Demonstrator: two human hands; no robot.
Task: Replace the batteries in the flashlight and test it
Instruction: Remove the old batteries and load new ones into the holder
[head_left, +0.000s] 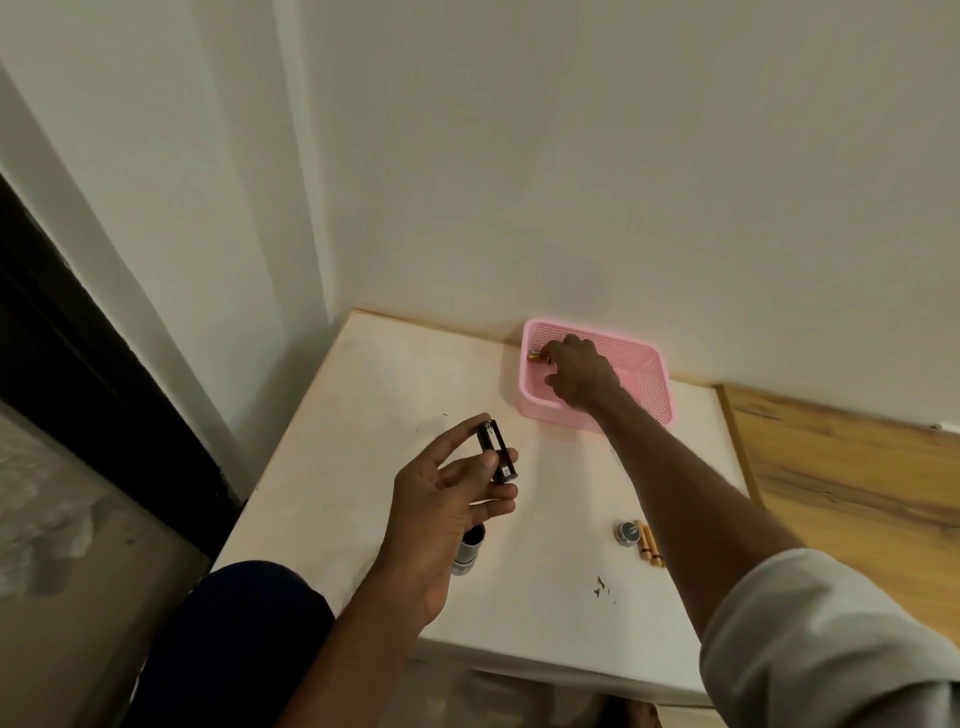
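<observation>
My left hand (447, 499) holds a black battery holder (497, 452) between thumb and fingers, above the white table (363, 415). My right hand (582, 374) reaches into the pink basket (654, 379) by the wall and pinches a gold battery (536, 357). The grey flashlight body (467, 553) lies on the table, partly hidden under my left hand. The flashlight's round end cap (628, 532) sits on the table under my right forearm, with two gold batteries (652, 545) beside it.
The table stands in a corner of white walls. A wooden surface (857, 478) adjoins its right side. My dark-clothed knee (234, 634) is at the table's front left edge. Small dark specks (600, 584) lie near the front.
</observation>
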